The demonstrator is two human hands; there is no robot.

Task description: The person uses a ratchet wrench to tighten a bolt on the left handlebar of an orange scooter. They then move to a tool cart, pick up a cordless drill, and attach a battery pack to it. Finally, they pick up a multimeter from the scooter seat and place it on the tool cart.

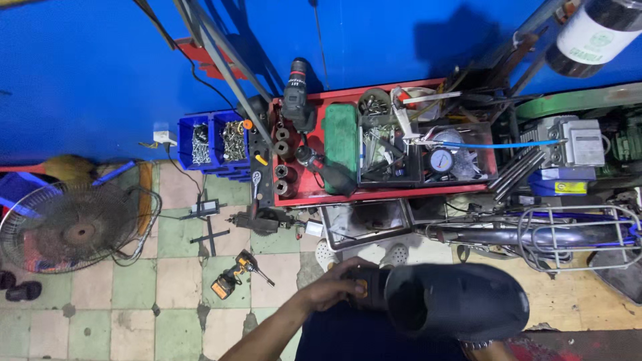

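**Left hand on a black tool at the bottom edge**

Our left hand (334,289) is wrapped around a black power tool (374,289) with an orange button, touching the big black plastic cover (455,301) just to its right. We cannot see our right hand. Further left, a cordless drill (231,279) lies on the tiled floor (134,314); above, a red tool tray (314,194).

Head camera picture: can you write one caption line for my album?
A left hand grips a black power tool above a red tool cart, with a cordless drill lying on the checkered floor.
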